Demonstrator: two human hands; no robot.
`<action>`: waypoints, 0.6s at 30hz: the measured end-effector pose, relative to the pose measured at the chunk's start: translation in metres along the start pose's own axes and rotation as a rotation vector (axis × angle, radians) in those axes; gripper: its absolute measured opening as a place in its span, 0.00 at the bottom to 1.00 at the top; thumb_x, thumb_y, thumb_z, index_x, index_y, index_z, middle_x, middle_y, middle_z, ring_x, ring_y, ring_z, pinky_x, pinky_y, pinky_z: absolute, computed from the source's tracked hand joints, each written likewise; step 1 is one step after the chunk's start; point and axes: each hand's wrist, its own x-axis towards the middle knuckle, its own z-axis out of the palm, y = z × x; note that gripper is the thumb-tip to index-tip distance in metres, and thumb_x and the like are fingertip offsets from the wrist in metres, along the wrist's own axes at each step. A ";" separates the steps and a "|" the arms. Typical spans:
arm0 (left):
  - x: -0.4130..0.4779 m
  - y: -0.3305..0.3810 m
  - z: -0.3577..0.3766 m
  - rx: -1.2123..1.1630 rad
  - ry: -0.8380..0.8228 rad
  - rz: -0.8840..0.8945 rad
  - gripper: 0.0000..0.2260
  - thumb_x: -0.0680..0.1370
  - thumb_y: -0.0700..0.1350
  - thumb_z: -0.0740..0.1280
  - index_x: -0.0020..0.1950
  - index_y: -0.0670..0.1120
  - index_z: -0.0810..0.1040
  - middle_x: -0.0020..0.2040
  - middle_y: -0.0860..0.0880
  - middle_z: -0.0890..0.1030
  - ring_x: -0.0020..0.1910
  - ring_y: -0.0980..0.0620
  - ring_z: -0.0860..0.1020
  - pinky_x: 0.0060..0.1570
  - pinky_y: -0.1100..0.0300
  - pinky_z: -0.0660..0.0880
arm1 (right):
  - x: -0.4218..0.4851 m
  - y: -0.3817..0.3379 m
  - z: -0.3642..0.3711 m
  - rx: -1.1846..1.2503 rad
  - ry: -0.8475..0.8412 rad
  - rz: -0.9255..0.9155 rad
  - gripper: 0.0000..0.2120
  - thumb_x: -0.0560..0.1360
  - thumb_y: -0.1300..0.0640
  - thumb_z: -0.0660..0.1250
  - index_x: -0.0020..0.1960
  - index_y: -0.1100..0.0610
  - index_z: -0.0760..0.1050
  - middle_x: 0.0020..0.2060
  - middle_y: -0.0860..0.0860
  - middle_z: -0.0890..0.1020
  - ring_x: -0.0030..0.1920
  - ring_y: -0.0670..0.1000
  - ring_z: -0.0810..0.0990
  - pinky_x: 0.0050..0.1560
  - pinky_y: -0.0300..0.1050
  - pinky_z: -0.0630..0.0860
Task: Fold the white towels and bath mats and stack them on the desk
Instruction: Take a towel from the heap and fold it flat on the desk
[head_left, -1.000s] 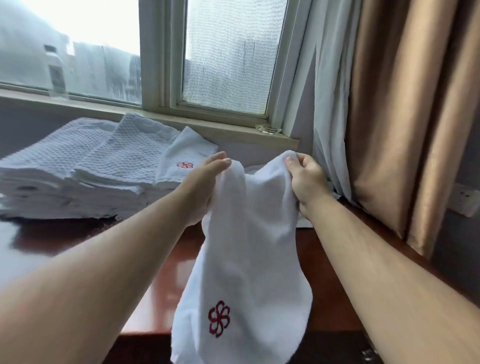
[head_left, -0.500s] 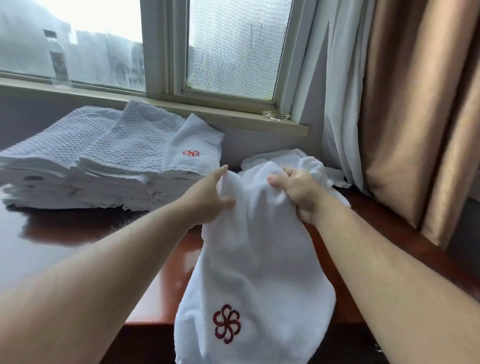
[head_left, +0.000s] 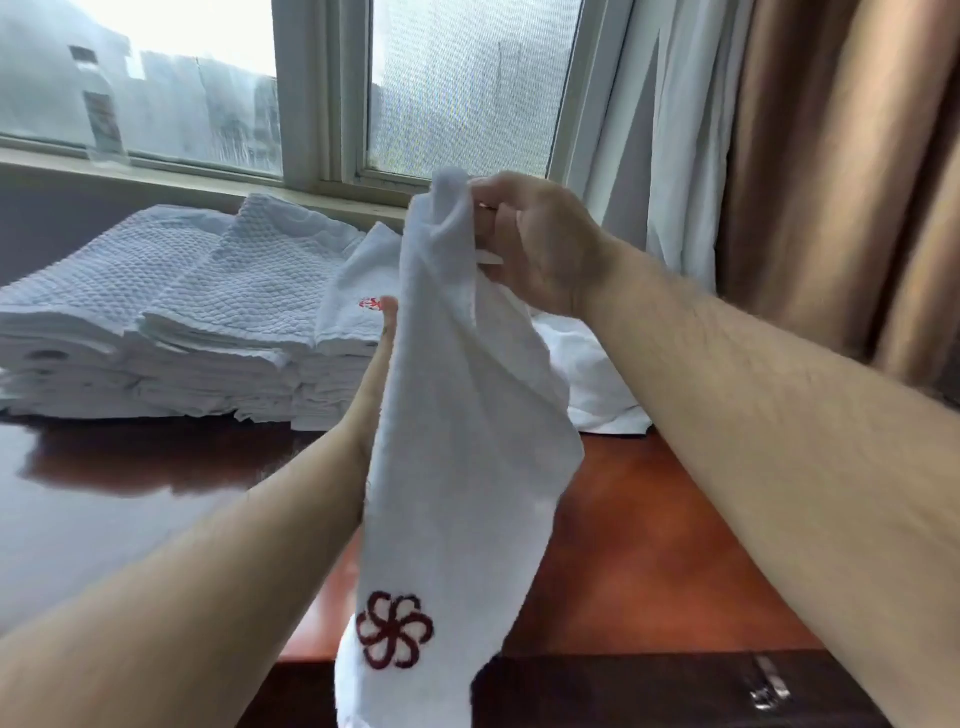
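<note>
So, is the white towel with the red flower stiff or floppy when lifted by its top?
Probably floppy: the towel hangs in soft folds from the right hand, which pinches its top edge. It seems light, since that pinch appears to carry most of it. Likely not slippery: its surface looks nubby.

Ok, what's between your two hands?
The head view shows only the white towel there: the right hand pinches its top, the left hand sits partly behind it.
</note>
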 end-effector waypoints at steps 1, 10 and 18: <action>-0.005 -0.002 -0.004 -0.006 -0.037 -0.021 0.28 0.82 0.65 0.49 0.61 0.49 0.80 0.52 0.47 0.85 0.55 0.48 0.82 0.63 0.49 0.76 | 0.001 0.004 -0.006 -0.021 -0.007 0.016 0.12 0.81 0.53 0.55 0.48 0.55 0.75 0.40 0.50 0.81 0.41 0.50 0.77 0.44 0.45 0.69; 0.006 -0.010 -0.018 0.100 0.104 -0.195 0.24 0.81 0.56 0.64 0.69 0.39 0.77 0.64 0.37 0.80 0.65 0.39 0.78 0.71 0.46 0.69 | -0.036 0.090 -0.056 -0.411 0.157 0.396 0.40 0.71 0.23 0.59 0.59 0.59 0.77 0.45 0.57 0.85 0.38 0.53 0.84 0.41 0.50 0.80; 0.020 -0.015 -0.050 0.455 0.257 -0.241 0.27 0.67 0.66 0.69 0.52 0.45 0.83 0.45 0.48 0.87 0.46 0.50 0.86 0.54 0.52 0.79 | -0.064 0.111 -0.025 -0.543 -0.277 0.455 0.20 0.74 0.40 0.72 0.53 0.56 0.83 0.47 0.51 0.86 0.45 0.54 0.84 0.43 0.45 0.79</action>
